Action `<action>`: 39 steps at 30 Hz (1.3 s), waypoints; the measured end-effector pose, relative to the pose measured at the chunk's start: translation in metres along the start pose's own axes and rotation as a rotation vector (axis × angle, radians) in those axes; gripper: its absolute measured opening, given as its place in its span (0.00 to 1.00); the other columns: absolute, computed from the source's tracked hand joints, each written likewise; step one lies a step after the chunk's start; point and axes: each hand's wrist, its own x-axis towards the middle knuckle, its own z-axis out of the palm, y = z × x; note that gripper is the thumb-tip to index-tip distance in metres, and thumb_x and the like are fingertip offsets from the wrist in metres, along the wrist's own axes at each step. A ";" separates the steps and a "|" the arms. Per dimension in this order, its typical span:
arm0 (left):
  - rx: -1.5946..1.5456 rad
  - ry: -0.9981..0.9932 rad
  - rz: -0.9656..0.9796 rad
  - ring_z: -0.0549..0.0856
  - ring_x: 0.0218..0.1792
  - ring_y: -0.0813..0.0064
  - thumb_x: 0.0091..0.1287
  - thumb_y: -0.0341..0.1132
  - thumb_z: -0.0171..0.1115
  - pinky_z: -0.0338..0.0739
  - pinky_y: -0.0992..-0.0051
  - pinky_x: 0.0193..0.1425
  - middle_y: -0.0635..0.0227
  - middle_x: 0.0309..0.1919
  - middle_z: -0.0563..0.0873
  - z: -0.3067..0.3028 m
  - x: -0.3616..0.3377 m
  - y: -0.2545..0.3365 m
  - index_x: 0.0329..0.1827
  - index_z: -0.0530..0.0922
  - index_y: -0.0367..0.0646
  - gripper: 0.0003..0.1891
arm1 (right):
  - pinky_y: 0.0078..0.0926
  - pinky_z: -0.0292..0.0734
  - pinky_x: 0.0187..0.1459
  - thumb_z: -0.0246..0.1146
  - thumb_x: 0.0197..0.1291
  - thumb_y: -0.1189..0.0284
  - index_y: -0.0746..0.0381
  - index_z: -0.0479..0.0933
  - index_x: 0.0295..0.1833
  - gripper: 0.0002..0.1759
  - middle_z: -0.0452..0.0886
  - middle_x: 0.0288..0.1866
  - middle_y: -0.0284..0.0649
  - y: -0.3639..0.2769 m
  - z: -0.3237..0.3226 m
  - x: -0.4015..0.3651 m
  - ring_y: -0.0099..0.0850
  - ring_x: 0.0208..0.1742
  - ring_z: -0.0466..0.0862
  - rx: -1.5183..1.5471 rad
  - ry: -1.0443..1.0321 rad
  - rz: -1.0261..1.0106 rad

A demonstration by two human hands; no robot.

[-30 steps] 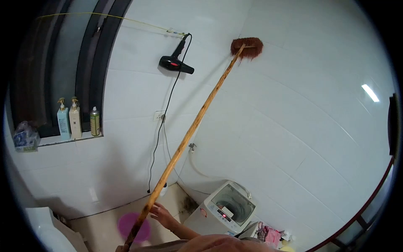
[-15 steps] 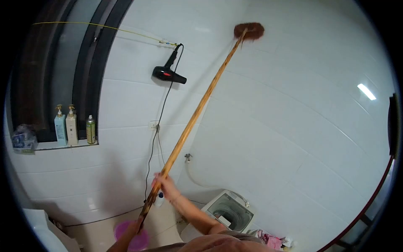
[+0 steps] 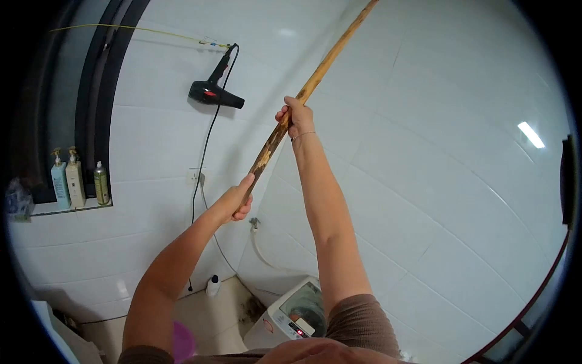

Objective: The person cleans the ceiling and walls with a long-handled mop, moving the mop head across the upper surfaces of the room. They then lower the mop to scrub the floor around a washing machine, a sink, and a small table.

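Grip is closed at two places: we find the left hand wrapped about the lower end of the wooden pole and the right hand wrapped about it further up. The pole slants up to the right in front of the tiled wall, and its far end passes out of view at the top edge, so we cannot tell what load it bears there.

We judge the shaft stiff, hardly fragile and moderate in weight, though its length should make the top pull hard against the wrists. Hands set well apart suit that leverage. Between them the surface is dark and patchy; we judge it rough rather than slippery. Above, the paler wood looks smoother, likely a less sure hold.

Further out, we note a hair dryer hanging left of the pole, a white bottle on the floor and a washing machine below.
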 end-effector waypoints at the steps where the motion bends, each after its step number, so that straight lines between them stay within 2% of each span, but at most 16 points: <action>1: 0.019 0.004 0.016 0.58 0.06 0.81 0.59 0.71 0.41 0.49 0.79 0.09 0.73 0.08 0.62 0.001 0.000 -0.001 0.20 0.64 0.46 0.33 | 0.29 0.76 0.22 0.62 0.52 0.71 0.66 0.70 0.28 0.10 0.73 0.19 0.40 0.002 -0.003 -0.003 0.32 0.17 0.76 -0.002 0.007 0.007; 4: 0.064 0.132 -0.042 0.58 0.06 0.81 0.59 0.70 0.43 0.50 0.79 0.09 0.73 0.09 0.63 -0.015 -0.013 -0.042 0.20 0.65 0.46 0.33 | 0.28 0.78 0.27 0.62 0.51 0.71 0.67 0.69 0.36 0.12 0.76 0.24 0.41 0.017 -0.017 -0.043 0.32 0.22 0.79 -0.076 -0.120 0.041; 9: 0.196 0.163 -0.022 0.66 0.08 0.75 0.62 0.66 0.45 0.58 0.76 0.12 0.70 0.07 0.67 -0.037 -0.122 -0.139 0.13 0.66 0.44 0.33 | 0.27 0.78 0.34 0.62 0.53 0.70 0.68 0.65 0.45 0.19 0.76 0.29 0.40 0.065 -0.017 -0.174 0.30 0.29 0.80 -0.111 -0.257 0.131; 11: 0.514 0.106 0.257 0.69 0.10 0.74 0.63 0.62 0.46 0.61 0.74 0.15 0.70 0.09 0.69 -0.048 -0.175 -0.181 0.14 0.67 0.43 0.31 | 0.26 0.77 0.38 0.63 0.54 0.68 0.69 0.61 0.51 0.25 0.77 0.31 0.39 0.085 -0.017 -0.237 0.30 0.31 0.80 -0.097 -0.287 0.242; 13: 0.310 0.220 -0.074 0.70 0.13 0.75 0.64 0.54 0.48 0.64 0.73 0.19 0.72 0.10 0.70 -0.047 -0.244 -0.212 0.17 0.68 0.42 0.25 | 0.28 0.74 0.44 0.64 0.54 0.64 0.70 0.57 0.58 0.33 0.78 0.35 0.42 0.116 -0.018 -0.300 0.31 0.38 0.79 -0.109 -0.348 0.327; 17: 0.399 0.382 -0.046 0.70 0.17 0.79 0.64 0.45 0.47 0.63 0.73 0.21 0.73 0.14 0.70 -0.061 -0.377 -0.289 0.22 0.70 0.42 0.17 | 0.34 0.66 0.58 0.65 0.54 0.57 0.67 0.52 0.66 0.42 0.72 0.53 0.46 0.148 -0.009 -0.435 0.34 0.57 0.72 0.041 -0.499 0.629; 21: 0.233 0.388 -0.494 0.69 0.17 0.79 0.62 0.49 0.50 0.63 0.72 0.20 0.72 0.15 0.71 -0.087 -0.529 -0.345 0.22 0.71 0.42 0.19 | 0.37 0.62 0.63 0.63 0.56 0.57 0.60 0.51 0.69 0.41 0.66 0.62 0.47 0.167 0.015 -0.533 0.39 0.64 0.66 0.470 -0.540 0.709; 24: 0.229 0.376 -0.598 0.69 0.16 0.78 0.60 0.59 0.52 0.62 0.71 0.19 0.71 0.13 0.70 -0.084 -0.624 -0.350 0.17 0.69 0.43 0.27 | 0.38 0.61 0.63 0.61 0.58 0.59 0.59 0.51 0.69 0.39 0.64 0.65 0.46 0.168 0.037 -0.567 0.39 0.66 0.64 0.641 -0.529 0.642; 25: 0.242 0.405 -0.656 0.69 0.15 0.77 0.59 0.62 0.52 0.62 0.70 0.19 0.71 0.12 0.69 -0.076 -0.642 -0.341 0.16 0.68 0.43 0.30 | 0.38 0.64 0.60 0.60 0.60 0.62 0.59 0.55 0.67 0.34 0.70 0.59 0.45 0.167 0.045 -0.576 0.38 0.62 0.69 0.717 -0.478 0.651; 26: 0.240 0.404 -0.660 0.69 0.15 0.77 0.59 0.62 0.52 0.62 0.70 0.19 0.71 0.12 0.69 -0.082 -0.662 -0.370 0.16 0.68 0.43 0.30 | 0.38 0.64 0.60 0.60 0.60 0.62 0.59 0.55 0.67 0.34 0.70 0.59 0.45 0.180 0.048 -0.592 0.38 0.62 0.69 0.718 -0.474 0.655; 28: 0.020 0.389 -0.775 0.67 0.13 0.77 0.56 0.65 0.52 0.60 0.70 0.18 0.72 0.10 0.67 -0.094 -0.715 -0.456 0.13 0.67 0.44 0.31 | 0.36 0.68 0.56 0.57 0.62 0.65 0.61 0.61 0.61 0.25 0.76 0.47 0.42 0.211 0.046 -0.624 0.37 0.53 0.75 0.754 -0.363 0.830; 29: 0.013 0.397 -0.776 0.67 0.13 0.77 0.56 0.65 0.52 0.60 0.70 0.18 0.72 0.10 0.67 -0.084 -0.732 -0.466 0.13 0.67 0.44 0.31 | 0.33 0.71 0.50 0.56 0.63 0.67 0.62 0.65 0.53 0.16 0.75 0.34 0.37 0.197 0.059 -0.631 0.34 0.43 0.77 0.524 -0.214 0.925; 31: 0.565 0.158 -0.622 0.77 0.29 0.69 0.65 0.50 0.50 0.72 0.66 0.35 0.66 0.21 0.78 -0.069 -0.760 -0.473 0.33 0.78 0.33 0.23 | 0.32 0.71 0.48 0.56 0.64 0.67 0.63 0.66 0.50 0.14 0.74 0.33 0.35 0.207 0.054 -0.648 0.33 0.41 0.77 0.472 -0.188 0.966; 34: 0.221 0.373 -0.593 0.78 0.28 0.69 0.62 0.49 0.54 0.72 0.65 0.33 0.63 0.24 0.81 -0.038 -0.752 -0.482 0.34 0.77 0.30 0.23 | 0.31 0.71 0.44 0.56 0.63 0.67 0.62 0.68 0.45 0.11 0.72 0.30 0.33 0.210 0.045 -0.654 0.30 0.35 0.75 0.313 -0.120 1.021; 35: 0.155 0.494 -0.477 0.76 0.24 0.67 0.57 0.48 0.62 0.71 0.64 0.28 0.61 0.21 0.80 -0.027 -0.744 -0.486 0.26 0.77 0.33 0.21 | 0.29 0.72 0.43 0.56 0.63 0.67 0.62 0.68 0.44 0.11 0.72 0.30 0.33 0.206 0.042 -0.651 0.30 0.35 0.75 0.285 -0.110 1.031; 39: 0.240 0.442 -0.586 0.70 0.17 0.71 0.60 0.53 0.56 0.63 0.67 0.22 0.66 0.14 0.71 -0.022 -0.676 -0.483 0.19 0.71 0.40 0.24 | 0.27 0.73 0.36 0.58 0.61 0.67 0.63 0.69 0.43 0.11 0.72 0.27 0.33 0.227 0.004 -0.619 0.29 0.32 0.76 0.281 -0.221 0.934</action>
